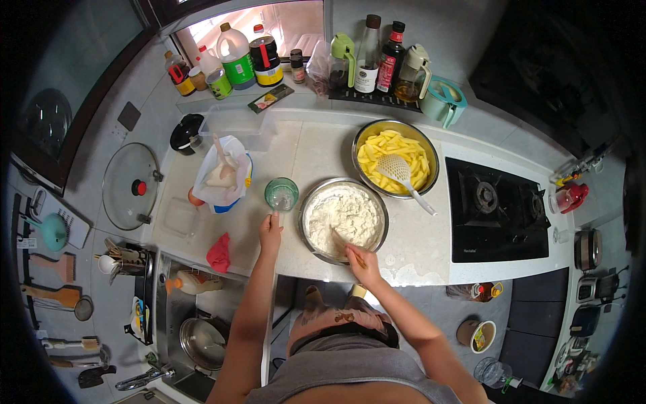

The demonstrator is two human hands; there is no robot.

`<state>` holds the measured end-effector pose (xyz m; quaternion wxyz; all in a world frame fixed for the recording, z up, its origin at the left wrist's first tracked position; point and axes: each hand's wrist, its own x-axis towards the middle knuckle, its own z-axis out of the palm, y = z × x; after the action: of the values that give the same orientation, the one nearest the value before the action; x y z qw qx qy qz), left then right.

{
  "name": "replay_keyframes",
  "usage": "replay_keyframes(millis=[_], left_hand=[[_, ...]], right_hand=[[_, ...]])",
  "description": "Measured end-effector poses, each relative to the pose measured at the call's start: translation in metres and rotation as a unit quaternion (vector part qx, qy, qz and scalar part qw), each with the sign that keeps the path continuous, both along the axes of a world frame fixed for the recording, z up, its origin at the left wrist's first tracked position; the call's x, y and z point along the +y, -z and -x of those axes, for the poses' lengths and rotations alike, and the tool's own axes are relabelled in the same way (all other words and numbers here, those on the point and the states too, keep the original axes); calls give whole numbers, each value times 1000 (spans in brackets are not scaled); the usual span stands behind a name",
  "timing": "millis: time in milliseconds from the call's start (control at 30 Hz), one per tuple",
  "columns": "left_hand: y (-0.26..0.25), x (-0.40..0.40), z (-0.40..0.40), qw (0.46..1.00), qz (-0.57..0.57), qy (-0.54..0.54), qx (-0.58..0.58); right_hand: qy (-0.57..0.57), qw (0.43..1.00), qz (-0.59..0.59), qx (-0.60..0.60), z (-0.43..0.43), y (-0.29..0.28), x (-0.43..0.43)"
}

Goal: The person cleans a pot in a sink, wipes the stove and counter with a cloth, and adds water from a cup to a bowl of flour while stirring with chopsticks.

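Floury, lumpy batter or dough (353,214) fills much of a stainless steel mixing bowl (303,237) in front of me. My right hand (364,266) grips wooden chopsticks (339,237), their lower ends in the mixture at the bowl's near side. To the left of the bowl stands a green-tinted clear cup (281,194). My left hand (271,233) holds it at its near side, where a handle seems to be. Behind the mixing bowl, a second steel bowl (433,174) holds yellow potato strips (393,146). A white slotted spoon (396,169) rests in it.
An open flour bag (222,174) with a scoop stands left on the counter (323,146), near a clear plastic bin (239,126). A red cloth (219,254) lies by the sink (174,323). A black gas hob (497,212) is at right. Bottles (368,55) line the back ledge.
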<state>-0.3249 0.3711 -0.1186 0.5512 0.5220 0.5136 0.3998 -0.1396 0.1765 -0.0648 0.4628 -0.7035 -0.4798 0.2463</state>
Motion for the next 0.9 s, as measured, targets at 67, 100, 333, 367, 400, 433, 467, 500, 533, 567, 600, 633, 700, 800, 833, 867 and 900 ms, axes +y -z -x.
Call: replay_keyframes(millis=[67,100,333,367,400,433,467,500,533,567,600,633,700,800,833,867,900], left_hand=[[4,3,3,997,62,-25,-50],[6,4,0,993,85,-37,-71],[23,5,-6,984,134,-50,-105],[22,6,-6,985,131,-45,-101],[23,7,0,986,127,-47,-97],[24,7,0,987,126,-42,-94],[25,6,0,988,121,-46,-86],[22,5,-5,989,116,-46,-79],[20,5,-6,990,110,-49,-70],[22,6,-4,993,92,-55,-48],[26,7,1,995,74,-64,-25],[29,8,4,996,55,-74,-3],[35,-2,2,963,-103,-226,107],[27,-30,-18,959,-137,-212,131],[22,-39,-12,969,-115,-178,123],[39,-38,-10,969,-142,-133,150],[44,-37,-12,977,-98,-98,162]], right_hand=[[-28,999,-29,-27,-19,-6,-14],[-40,997,-43,-45,-35,-8,-21],[77,996,-39,11,-38,26,37],[55,998,-29,29,-34,23,33],[26,998,-18,48,-24,14,26],[4,998,-6,65,-18,10,17],[-5,998,5,55,-23,20,4],[-16,998,7,59,-36,28,-11],[-30,997,8,64,-52,38,-25],[-47,996,8,70,-63,42,-33],[-35,997,18,62,-69,36,-33],[-25,998,26,54,-75,18,-26],[19,999,8,33,-83,14,-10],[84,995,-47,-9,-78,40,22],[77,996,-46,-23,-62,34,33],[71,996,-45,-39,-49,28,39],[39,998,-37,-23,-41,26,37]])
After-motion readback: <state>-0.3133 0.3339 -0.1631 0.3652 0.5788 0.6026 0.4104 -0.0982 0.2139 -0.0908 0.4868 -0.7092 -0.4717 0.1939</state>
